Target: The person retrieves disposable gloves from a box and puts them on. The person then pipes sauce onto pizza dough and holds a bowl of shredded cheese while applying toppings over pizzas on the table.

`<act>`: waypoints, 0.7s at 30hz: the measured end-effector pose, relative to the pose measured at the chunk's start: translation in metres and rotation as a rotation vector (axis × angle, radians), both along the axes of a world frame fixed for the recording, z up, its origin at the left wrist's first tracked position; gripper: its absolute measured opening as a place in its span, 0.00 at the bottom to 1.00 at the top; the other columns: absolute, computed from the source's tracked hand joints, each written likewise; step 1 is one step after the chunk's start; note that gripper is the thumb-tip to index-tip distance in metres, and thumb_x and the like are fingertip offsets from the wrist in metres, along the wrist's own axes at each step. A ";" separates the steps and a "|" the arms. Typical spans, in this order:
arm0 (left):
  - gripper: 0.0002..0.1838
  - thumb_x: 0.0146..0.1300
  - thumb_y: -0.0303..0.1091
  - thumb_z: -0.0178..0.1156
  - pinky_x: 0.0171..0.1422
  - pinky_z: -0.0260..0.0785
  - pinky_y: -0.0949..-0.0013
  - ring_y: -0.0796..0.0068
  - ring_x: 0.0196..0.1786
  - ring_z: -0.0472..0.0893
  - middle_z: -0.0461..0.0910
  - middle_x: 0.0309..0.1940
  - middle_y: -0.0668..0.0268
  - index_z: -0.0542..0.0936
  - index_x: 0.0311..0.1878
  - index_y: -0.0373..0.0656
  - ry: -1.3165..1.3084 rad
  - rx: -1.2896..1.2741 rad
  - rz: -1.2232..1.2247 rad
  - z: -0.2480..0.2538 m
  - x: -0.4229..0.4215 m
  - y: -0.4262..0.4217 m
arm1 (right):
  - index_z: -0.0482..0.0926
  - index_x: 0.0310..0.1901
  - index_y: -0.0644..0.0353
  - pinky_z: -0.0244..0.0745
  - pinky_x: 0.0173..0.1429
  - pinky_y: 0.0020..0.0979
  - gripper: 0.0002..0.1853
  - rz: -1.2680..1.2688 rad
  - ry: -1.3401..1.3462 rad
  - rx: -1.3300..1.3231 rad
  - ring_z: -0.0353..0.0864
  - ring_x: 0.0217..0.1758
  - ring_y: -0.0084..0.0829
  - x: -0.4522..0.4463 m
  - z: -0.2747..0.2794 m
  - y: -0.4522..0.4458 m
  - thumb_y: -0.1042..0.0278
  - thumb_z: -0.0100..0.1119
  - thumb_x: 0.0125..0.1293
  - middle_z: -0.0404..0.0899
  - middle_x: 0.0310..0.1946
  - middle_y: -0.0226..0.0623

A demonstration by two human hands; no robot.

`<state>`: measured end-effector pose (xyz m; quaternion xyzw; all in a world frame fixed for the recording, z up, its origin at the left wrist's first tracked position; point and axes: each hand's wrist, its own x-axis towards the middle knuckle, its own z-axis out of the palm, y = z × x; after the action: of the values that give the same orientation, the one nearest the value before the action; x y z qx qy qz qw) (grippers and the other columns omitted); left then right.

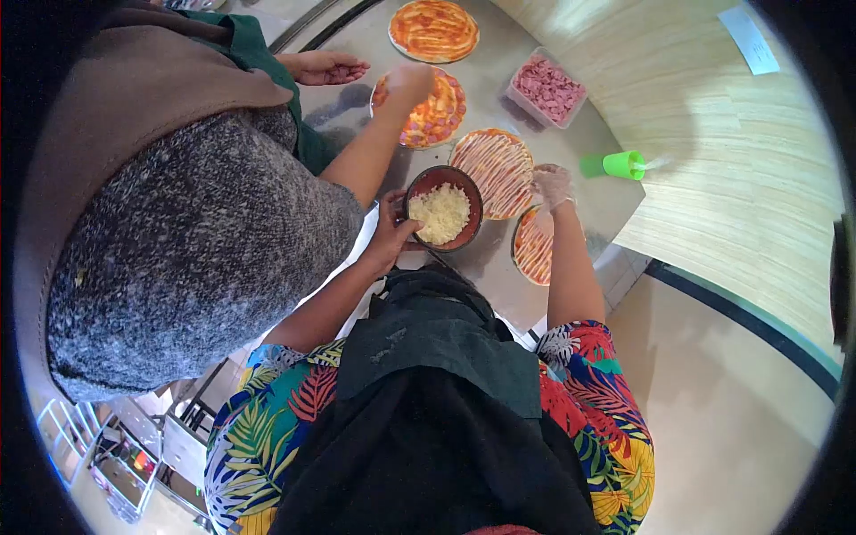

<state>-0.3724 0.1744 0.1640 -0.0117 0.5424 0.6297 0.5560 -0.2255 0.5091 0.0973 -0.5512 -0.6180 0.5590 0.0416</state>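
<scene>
My left hand (390, 234) grips the rim of a dark bowl (473, 230) with shredded cheese (441, 214) in it, held low over the table's near edge. My right hand (553, 185), in a clear plastic glove, is at the right edge of a pizza base (493, 169) striped with pale sauce over red. Its fingers are bunched, and what they hold, if anything, is too small to make out. Just below that hand lies another striped base (533, 251), partly hidden by my right wrist and forearm.
A co-worker at the left has one hand (410, 85) over a topped pizza (439, 114) and the other (330, 68) beside it. A red-sauced base (434, 31), a tub of chopped pink meat (548, 89) and a green cup (622, 165) stand on the metal table (486, 87).
</scene>
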 end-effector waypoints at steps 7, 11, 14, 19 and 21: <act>0.37 0.58 0.30 0.57 0.42 0.79 0.57 0.56 0.58 0.69 0.61 0.57 0.52 0.48 0.66 0.57 -0.018 0.004 -0.020 0.020 0.018 -0.030 | 0.81 0.39 0.65 0.76 0.28 0.26 0.09 0.224 -0.069 0.209 0.78 0.24 0.25 -0.004 -0.006 0.018 0.74 0.60 0.56 0.80 0.26 0.35; 0.37 0.57 0.30 0.57 0.45 0.78 0.57 0.57 0.58 0.69 0.61 0.57 0.53 0.48 0.66 0.56 0.031 0.056 0.001 0.052 0.064 -0.075 | 0.82 0.38 0.63 0.75 0.30 0.28 0.09 0.229 0.045 0.204 0.79 0.27 0.26 0.002 0.062 -0.021 0.74 0.61 0.53 0.81 0.27 0.34; 0.37 0.58 0.30 0.57 0.46 0.78 0.57 0.58 0.57 0.70 0.61 0.57 0.54 0.49 0.66 0.56 0.028 0.038 -0.007 0.055 0.066 -0.077 | 0.84 0.37 0.58 0.75 0.33 0.31 0.10 0.341 -0.089 0.385 0.81 0.29 0.29 -0.011 0.057 -0.017 0.70 0.61 0.52 0.82 0.29 0.38; 0.36 0.58 0.31 0.57 0.48 0.77 0.57 0.59 0.57 0.70 0.62 0.57 0.54 0.49 0.66 0.56 0.059 0.033 0.003 0.055 0.059 -0.079 | 0.85 0.37 0.51 0.76 0.39 0.35 0.12 0.647 -0.125 0.682 0.83 0.32 0.35 -0.030 0.037 -0.008 0.63 0.60 0.51 0.83 0.31 0.45; 0.36 0.58 0.31 0.58 0.48 0.76 0.58 0.59 0.57 0.71 0.63 0.56 0.54 0.49 0.65 0.55 0.073 0.026 0.011 0.061 0.060 -0.080 | 0.85 0.38 0.49 0.75 0.44 0.36 0.14 0.600 -0.243 0.393 0.83 0.37 0.37 -0.038 0.060 -0.021 0.63 0.60 0.48 0.83 0.32 0.42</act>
<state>-0.3120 0.0944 0.2254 0.0155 0.5541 0.6398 0.5323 -0.2633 0.4879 0.1576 -0.3894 -0.8479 0.3476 -0.0926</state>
